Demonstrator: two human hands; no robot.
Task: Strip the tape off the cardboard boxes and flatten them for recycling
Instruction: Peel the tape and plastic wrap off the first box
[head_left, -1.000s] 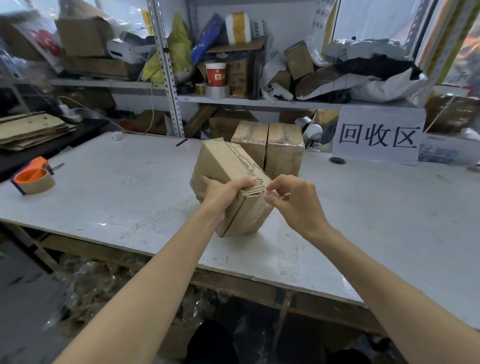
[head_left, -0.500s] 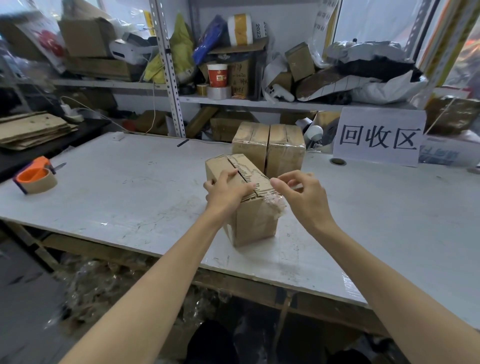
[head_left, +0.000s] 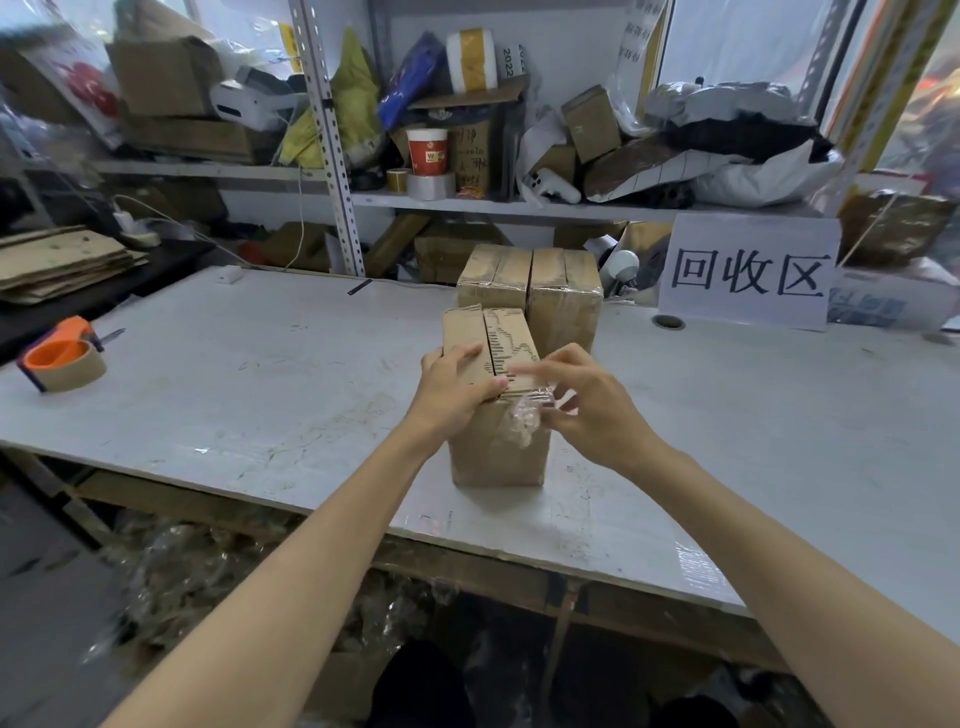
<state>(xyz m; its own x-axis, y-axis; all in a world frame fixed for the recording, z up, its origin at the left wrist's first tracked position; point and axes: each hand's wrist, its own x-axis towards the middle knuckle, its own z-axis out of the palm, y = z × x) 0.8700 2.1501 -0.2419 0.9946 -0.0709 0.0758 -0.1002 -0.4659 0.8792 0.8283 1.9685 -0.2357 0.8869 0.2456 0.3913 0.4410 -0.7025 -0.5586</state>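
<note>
One box (head_left: 498, 457) under flat left fingers (head_left: 462, 358), its crumpled tape (head_left: 522, 423) beside loosely spread right fingers (head_left: 550, 364).

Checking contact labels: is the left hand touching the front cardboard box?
Touching. Head view: the left hand lies on top of the front cardboard box, thumb at its edge.
</note>
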